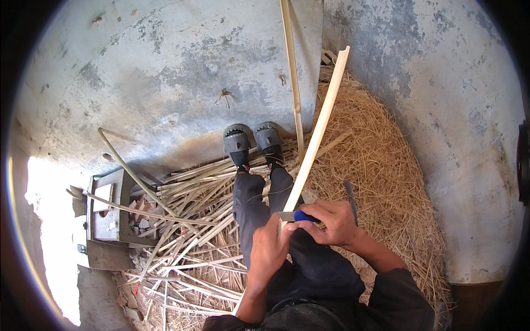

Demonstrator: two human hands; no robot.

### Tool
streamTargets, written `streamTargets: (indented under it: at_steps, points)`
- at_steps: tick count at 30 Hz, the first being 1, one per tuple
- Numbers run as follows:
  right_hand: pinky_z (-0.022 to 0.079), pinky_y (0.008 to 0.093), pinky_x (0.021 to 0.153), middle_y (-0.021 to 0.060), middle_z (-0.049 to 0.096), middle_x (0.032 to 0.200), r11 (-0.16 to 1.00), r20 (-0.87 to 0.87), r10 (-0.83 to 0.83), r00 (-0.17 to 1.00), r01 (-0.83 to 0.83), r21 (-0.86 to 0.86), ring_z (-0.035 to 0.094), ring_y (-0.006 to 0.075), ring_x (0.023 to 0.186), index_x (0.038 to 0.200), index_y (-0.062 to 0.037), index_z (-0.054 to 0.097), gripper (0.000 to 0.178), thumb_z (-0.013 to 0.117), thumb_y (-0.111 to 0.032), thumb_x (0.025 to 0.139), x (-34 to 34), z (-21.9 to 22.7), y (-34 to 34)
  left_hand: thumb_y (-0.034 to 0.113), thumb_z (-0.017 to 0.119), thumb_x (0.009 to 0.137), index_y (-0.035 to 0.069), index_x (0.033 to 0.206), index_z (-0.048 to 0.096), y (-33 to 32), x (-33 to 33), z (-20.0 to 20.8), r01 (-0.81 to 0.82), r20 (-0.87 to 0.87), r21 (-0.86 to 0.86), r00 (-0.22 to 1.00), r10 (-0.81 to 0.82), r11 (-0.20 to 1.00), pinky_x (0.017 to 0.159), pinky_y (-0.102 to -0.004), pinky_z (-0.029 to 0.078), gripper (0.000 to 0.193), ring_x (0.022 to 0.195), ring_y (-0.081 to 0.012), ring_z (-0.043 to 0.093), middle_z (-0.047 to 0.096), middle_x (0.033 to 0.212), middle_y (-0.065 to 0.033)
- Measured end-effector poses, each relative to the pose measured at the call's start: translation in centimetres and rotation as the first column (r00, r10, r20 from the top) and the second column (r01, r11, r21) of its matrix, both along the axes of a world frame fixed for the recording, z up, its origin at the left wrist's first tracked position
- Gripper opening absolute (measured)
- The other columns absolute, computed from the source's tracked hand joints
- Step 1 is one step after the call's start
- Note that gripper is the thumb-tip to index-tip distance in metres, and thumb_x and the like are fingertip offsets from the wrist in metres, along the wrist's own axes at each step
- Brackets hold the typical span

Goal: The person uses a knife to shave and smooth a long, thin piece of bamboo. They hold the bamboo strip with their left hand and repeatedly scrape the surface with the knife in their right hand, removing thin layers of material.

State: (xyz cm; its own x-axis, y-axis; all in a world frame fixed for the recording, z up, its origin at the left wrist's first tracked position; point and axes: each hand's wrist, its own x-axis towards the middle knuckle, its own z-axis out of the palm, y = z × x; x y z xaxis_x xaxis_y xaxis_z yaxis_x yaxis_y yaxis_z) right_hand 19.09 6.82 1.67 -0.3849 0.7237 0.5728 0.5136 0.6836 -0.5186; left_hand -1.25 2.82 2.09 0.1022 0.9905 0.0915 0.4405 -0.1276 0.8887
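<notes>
A long, pale bamboo strip [320, 129] slants up and away from my lap toward the wall. My left hand [266, 251] is closed round its near end. In my right hand [335, 222] is a knife [305, 216] with a blue handle, my fingers wrapped about it. Its short metal blade lies across the strip just above my left hand, and the right thumb is close to the left thumb. Where the strip passes under my fingers, it is hidden.
Cut strips [187, 193] lie heaped left of my legs, beside a wooden box [113, 207]. Curly shavings [375, 160] pile up on the right, with a dark, flat blade-like piece [350, 198] beside my leg. Another strip [292, 71] leans on the stained wall [176, 71] beyond my slippers [237, 138].
</notes>
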Motion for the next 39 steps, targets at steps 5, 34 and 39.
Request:
streamTargets:
  at_steps: [5,34,39]
  points:
    - [0.053,0.0363,0.053,0.0052,0.07,0.079,0.999,0.023,-0.014,1.0,0.013,0.045,0.07,0.0243,0.062,0.109,-0.0099,0.077,0.028,0.084,-0.031,0.091,-0.2,0.0,0.4,0.039,0.06,0.113,-0.001,0.109,0.065,0.0,0.0,-0.2,-0.026,0.002,0.006,1.0,0.026,1.0,0.062,-0.0558,0.047,0.04,0.072,-0.0537,0.064,0.064,0.072,-0.027]
    - [0.054,0.0307,0.057,0.0115,0.075,0.08,0.937,-0.103,-0.329,0.939,0.338,0.089,0.07,0.02,0.065,0.105,0.0017,0.079,0.036,0.078,-0.034,0.101,7.0,2.4,6.7,0.038,0.063,0.11,-0.001,0.09,0.058,-5.1,-1.8,-3.0,-0.024,-0.116,-0.187,0.993,0.002,0.982,0.062,-0.0597,0.047,0.044,0.071,-0.0556,0.064,0.064,0.071,-0.0307]
    - [0.049,0.0294,0.053,0.0071,0.075,0.079,0.934,-0.104,-0.327,0.939,0.338,0.112,0.066,0.0156,0.061,0.107,-0.001,0.08,0.042,0.074,-0.043,0.104,8.6,1.1,9.5,0.038,0.064,0.109,0.0,0.088,0.057,-5.2,-2.4,-3.8,-0.039,-0.188,-0.164,0.982,0.008,0.986,0.061,-0.0602,0.046,0.044,0.069,-0.0557,0.063,0.062,0.068,-0.0306]
